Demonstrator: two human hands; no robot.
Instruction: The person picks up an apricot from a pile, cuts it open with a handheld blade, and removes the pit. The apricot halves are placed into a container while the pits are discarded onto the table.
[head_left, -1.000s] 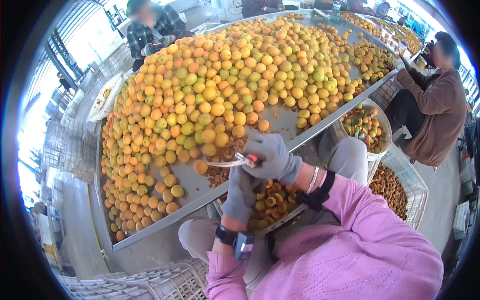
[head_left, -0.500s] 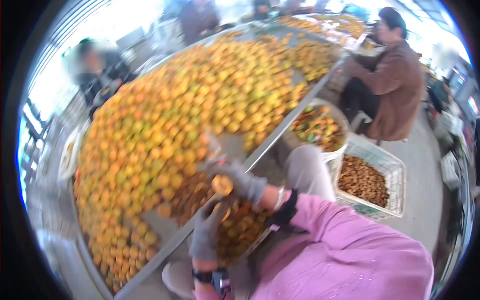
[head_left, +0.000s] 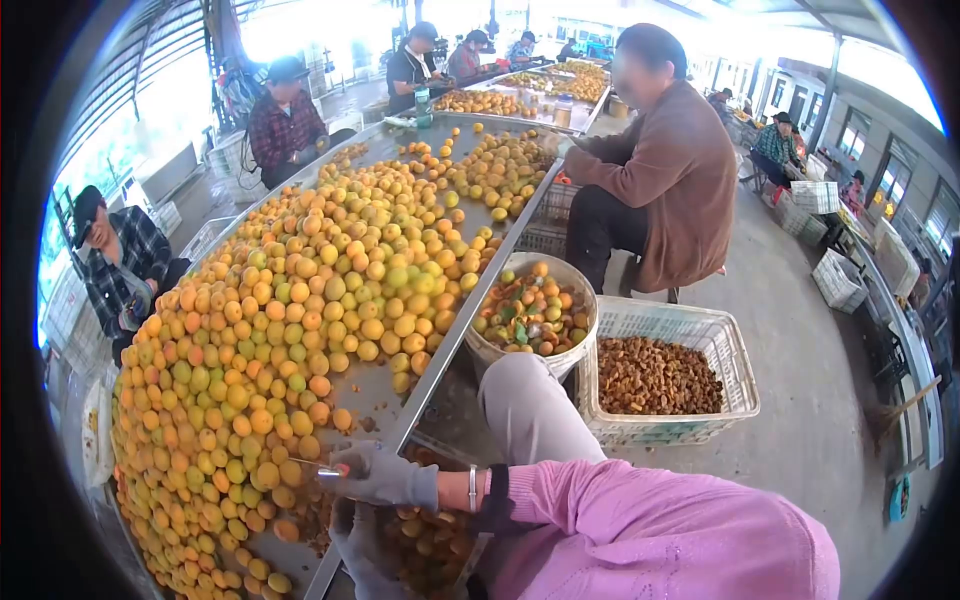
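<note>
My right hand (head_left: 385, 475), in a grey glove, is closed around a small knife (head_left: 328, 472) with a red and silver handle. Its thin blade points left over the apricots (head_left: 300, 330) heaped on the metal table. Just below, my left hand (head_left: 362, 550), also gloved in grey, is at the table's edge. Its fingers are partly hidden behind the right hand, so what it holds does not show. Under my hands, beside the table, lie cut apricots (head_left: 430, 545) in a container mostly covered by my arm. Brown scraps lie on the tabletop near the knife.
A metal rim (head_left: 425, 395) runs along the table. To my right stand a white bucket (head_left: 590, 330) of apricots with leaves and a white crate (head_left: 740, 375) of brown pits. A person in a brown jacket (head_left: 680, 180) sits beyond. Several other people sit around the tables.
The view has turned to the right and sharpened. The halved apricot seen between my hands no longer shows. My right hand now lies over the left, with the knife in clear sight.
</note>
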